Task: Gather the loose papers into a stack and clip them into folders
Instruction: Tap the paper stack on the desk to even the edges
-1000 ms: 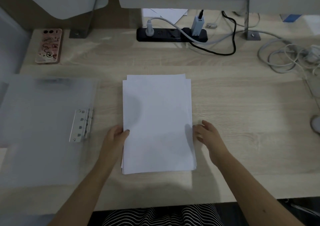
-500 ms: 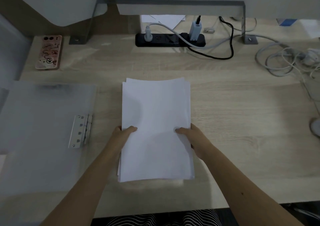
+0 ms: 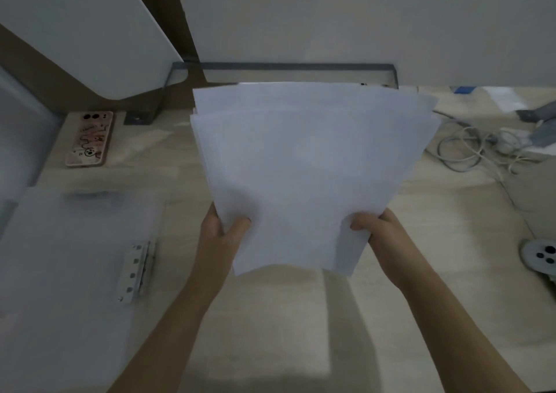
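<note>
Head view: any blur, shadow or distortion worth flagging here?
Head view: dim and soft overall; the paper stack casts a broad shadow on the desk beneath; wide-angle perspective widens the stack's far edge; the folder clip is smeared.

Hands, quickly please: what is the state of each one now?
Left hand: holds the paper stack, left edge.
Right hand: holds the paper stack, right edge.

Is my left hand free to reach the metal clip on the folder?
Probably not yet: the left hand grips the paper stack along with the right hand. The clip lies uncovered on the folder to its left, so the path looks open.
</note>
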The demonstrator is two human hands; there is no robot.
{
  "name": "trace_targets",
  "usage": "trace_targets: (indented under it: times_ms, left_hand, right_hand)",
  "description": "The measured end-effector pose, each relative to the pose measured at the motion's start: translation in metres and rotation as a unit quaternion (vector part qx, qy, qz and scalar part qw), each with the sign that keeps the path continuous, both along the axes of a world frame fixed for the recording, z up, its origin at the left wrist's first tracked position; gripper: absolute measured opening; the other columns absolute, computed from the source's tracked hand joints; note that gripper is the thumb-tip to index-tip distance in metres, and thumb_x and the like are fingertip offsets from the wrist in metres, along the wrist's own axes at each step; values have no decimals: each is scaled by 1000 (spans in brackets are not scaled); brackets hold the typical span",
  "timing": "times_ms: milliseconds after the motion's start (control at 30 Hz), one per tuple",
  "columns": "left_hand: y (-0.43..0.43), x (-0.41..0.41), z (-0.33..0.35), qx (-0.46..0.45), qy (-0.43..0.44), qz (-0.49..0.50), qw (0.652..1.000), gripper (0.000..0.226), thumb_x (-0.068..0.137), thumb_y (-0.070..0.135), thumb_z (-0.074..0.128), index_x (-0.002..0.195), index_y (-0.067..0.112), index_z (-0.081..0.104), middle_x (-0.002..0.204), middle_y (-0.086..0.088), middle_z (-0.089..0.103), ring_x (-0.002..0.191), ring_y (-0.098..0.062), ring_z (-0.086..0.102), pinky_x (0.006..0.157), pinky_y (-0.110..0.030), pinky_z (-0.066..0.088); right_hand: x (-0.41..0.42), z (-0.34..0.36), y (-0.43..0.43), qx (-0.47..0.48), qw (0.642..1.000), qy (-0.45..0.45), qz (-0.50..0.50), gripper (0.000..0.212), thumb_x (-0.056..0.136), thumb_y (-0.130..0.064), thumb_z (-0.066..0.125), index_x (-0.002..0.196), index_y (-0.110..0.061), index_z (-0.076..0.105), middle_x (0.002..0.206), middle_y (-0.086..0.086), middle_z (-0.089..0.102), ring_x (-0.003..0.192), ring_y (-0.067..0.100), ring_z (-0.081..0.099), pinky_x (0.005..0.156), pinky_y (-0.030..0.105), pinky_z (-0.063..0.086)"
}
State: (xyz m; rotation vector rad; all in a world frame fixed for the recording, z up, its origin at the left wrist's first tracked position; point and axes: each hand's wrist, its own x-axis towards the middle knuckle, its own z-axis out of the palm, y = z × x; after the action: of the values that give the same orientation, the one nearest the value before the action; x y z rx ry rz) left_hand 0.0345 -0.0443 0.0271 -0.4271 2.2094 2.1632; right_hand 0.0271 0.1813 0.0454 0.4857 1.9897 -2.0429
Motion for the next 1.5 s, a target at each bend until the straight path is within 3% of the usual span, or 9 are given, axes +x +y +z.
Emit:
trace_targets:
  times_ms: [300, 500, 700, 967, 1100, 1233, 1300, 1400, 1500]
  left_hand:
    - [9, 0, 25, 10, 102, 16, 995, 34, 58, 13, 59, 89, 0, 57, 69, 7, 63, 60, 10, 59, 55, -4, 43]
    - [3, 11, 51, 37, 155, 5, 987, 37, 63, 37, 57, 96, 24, 52, 81, 25, 67, 77, 10, 61, 65, -6, 47]
    - [19, -4, 82, 5, 200, 99, 975, 19, 73, 43, 52, 77, 24, 52, 72, 18, 60, 68, 4, 53, 62, -8, 41]
    - [18, -5, 81, -14, 207, 73, 976, 9, 82, 16, 44, 83, 18, 53, 76, 18, 59, 71, 5, 53, 62, -5, 40]
    - [12, -6, 81, 2, 207, 47, 977, 7, 85, 25, 48, 86, 21, 53, 79, 19, 60, 71, 6, 54, 60, -5, 41]
    - [8, -3, 64, 17, 165, 2, 986, 61, 62, 67, 64, 97, 19, 52, 81, 20, 65, 71, 8, 60, 58, -5, 45]
    - [10, -3, 49, 13, 115, 15, 993, 85, 48, 65, 75, 105, 5, 58, 84, 10, 69, 74, 4, 65, 60, -8, 48]
    - [13, -9, 46, 32, 99, 5, 995, 71, 52, 47, 71, 105, 2, 61, 81, 9, 71, 74, 1, 67, 58, -11, 49]
    - [9, -8, 59, 19, 134, -7, 991, 54, 55, 45, 68, 101, 16, 60, 84, 18, 71, 78, 1, 66, 61, -10, 49]
  right_hand:
    - [4, 23, 12, -11, 994, 104, 15, 34, 58, -2, 51, 74, -23, 71, 79, -4, 68, 82, 13, 61, 75, 28, 45]
    - [14, 42, 16, 4, 988, 144, 49, 36, 72, -12, 60, 108, -16, 61, 98, -9, 73, 96, 5, 66, 73, 12, 50]
    - [12, 61, -2, 42, 981, 177, -61, 66, 59, -78, 59, 86, -18, 57, 87, 1, 59, 89, 18, 55, 82, 35, 41]
    - [6, 66, -9, 20, 978, 161, -131, 18, 77, -42, 48, 66, -28, 47, 70, -11, 41, 74, 6, 39, 77, 33, 27]
    - [4, 62, -3, 20, 980, 173, -100, 23, 76, -47, 44, 71, -27, 54, 77, -9, 50, 83, 13, 44, 80, 35, 30]
    - [5, 48, 7, 27, 984, 173, -23, 51, 76, -64, 51, 99, -19, 62, 103, -1, 67, 100, 16, 60, 87, 32, 44]
    - [7, 40, 4, 23, 987, 156, -9, 34, 79, -46, 63, 103, -22, 63, 99, -7, 72, 96, 5, 65, 79, 19, 51]
    - [8, 37, -2, 0, 986, 164, -28, 22, 76, -33, 59, 96, -27, 67, 91, -13, 73, 87, 0, 66, 71, 12, 51]
    - [10, 44, 2, -20, 977, 204, -52, 37, 64, -55, 70, 93, -32, 71, 95, -12, 72, 92, 3, 65, 77, 16, 52]
